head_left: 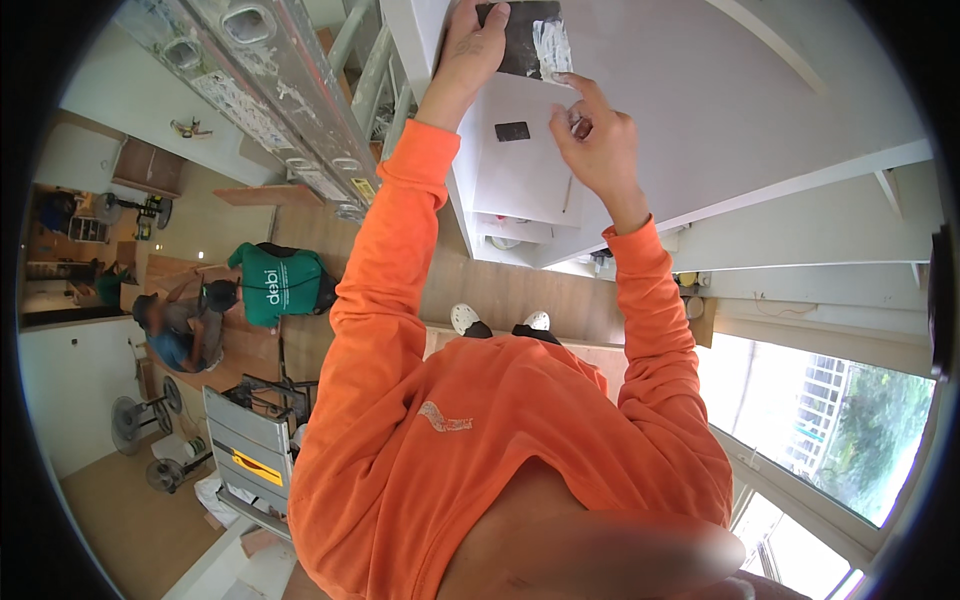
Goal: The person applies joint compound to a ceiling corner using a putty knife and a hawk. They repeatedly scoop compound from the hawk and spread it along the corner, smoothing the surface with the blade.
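My left hand grips a dark flat plate by its left edge, with the thumb on top. White putty-like paste is smeared thickly along the plate's right side. My right hand is just below the plate's lower right corner, its index finger stretched to that edge. Its thumb stands apart and the other fingers curl inward; I see nothing held in it. A small dark rectangle shows on the white panel between my hands; whether it is a loose piece or an opening I cannot tell.
A paint-spattered metal ladder stands close on my left. White shelving spans the front and right. Below are wooden flooring and a grey folding step platform. Co-workers, one in a green shirt, crouch at left near standing fans.
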`<state>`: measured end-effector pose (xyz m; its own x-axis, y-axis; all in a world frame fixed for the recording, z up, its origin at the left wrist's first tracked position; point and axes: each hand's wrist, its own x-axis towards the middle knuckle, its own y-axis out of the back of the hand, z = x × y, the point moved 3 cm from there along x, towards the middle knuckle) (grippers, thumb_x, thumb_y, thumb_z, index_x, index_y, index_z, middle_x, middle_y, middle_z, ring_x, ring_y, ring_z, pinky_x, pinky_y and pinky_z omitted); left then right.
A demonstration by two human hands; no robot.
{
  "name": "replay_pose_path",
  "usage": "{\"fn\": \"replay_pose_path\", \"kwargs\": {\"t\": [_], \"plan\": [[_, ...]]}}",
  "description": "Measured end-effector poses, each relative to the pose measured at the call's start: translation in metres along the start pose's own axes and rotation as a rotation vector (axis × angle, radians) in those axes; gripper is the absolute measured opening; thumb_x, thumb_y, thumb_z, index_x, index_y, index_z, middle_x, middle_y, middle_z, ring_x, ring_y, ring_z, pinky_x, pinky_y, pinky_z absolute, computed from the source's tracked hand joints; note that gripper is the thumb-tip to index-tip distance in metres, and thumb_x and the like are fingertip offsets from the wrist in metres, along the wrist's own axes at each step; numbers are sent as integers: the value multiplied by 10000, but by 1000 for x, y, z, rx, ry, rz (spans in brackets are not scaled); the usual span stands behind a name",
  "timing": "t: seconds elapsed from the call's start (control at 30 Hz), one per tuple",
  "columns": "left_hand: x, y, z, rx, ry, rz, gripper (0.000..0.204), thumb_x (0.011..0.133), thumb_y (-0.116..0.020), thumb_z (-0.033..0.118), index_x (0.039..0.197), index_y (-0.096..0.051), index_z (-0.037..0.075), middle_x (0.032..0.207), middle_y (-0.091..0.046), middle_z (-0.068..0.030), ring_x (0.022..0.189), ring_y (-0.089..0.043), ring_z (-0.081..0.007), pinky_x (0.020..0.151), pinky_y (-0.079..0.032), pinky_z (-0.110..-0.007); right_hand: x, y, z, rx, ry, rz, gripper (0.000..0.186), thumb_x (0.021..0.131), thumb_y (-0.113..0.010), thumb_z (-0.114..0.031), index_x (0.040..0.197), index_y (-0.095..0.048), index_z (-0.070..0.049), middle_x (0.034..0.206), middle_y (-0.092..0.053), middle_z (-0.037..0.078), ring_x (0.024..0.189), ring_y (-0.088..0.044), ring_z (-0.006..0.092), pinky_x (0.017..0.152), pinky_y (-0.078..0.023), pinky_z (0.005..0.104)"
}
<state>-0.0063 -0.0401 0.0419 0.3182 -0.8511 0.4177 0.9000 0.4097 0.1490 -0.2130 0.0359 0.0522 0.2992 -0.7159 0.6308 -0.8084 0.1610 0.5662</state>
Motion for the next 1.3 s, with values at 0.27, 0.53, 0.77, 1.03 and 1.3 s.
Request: {"fn": "replay_pose_path", "kwargs": {"t": [0.27,0.53,0.77,1.03,1.3], "plan": [[0,-1,0,4,-52,68,348,1018,-572,298,1149,-555,-25,1086,-607,-192,1055,-560,-291,960,-439,-399,6,3,-3,-42,7,-12,358,843,-687,-176,1197,-651,-139,590,-635,-6,488,-629,186,511,-502,309],[1,-1,-2,16,-68,57,338,1018,-572,291,1150,-560,-20,1088,-613,-191,1059,-566,-295,961,-439,-400,7,7,-4,-34,22,15,381,845,-670,-179,1223,-644,-137,584,-631,4,498,-636,203,525,-512,330],[2,-1,-3,12,3,6,325,1019,-569,286,1137,-560,-17,1091,-613,-189,1070,-563,-293,968,-435,-394,23,7,-8,-111,-49,-128,462,827,-653,-231,1280,-628,-142,560,-624,30,515,-645,250,560,-533,370],[-6,0,10,49,-34,79,344,996,-585,307,1165,-548,10,1103,-616,-195,1034,-572,-327,927,-443,-401,26,5,-12,-148,-50,-126,460,832,-642,-268,1279,-626,-158,587,-655,58,557,-672,289,595,-558,400],[-19,5,43,-32,128,8,397,992,-625,377,1225,-567,60,1008,-574,-43,943,-504,-149,849,-420,-291,28,3,-11,-127,-63,-109,429,831,-643,-265,1247,-631,-164,588,-653,65,570,-670,325,603,-562,440]]}}
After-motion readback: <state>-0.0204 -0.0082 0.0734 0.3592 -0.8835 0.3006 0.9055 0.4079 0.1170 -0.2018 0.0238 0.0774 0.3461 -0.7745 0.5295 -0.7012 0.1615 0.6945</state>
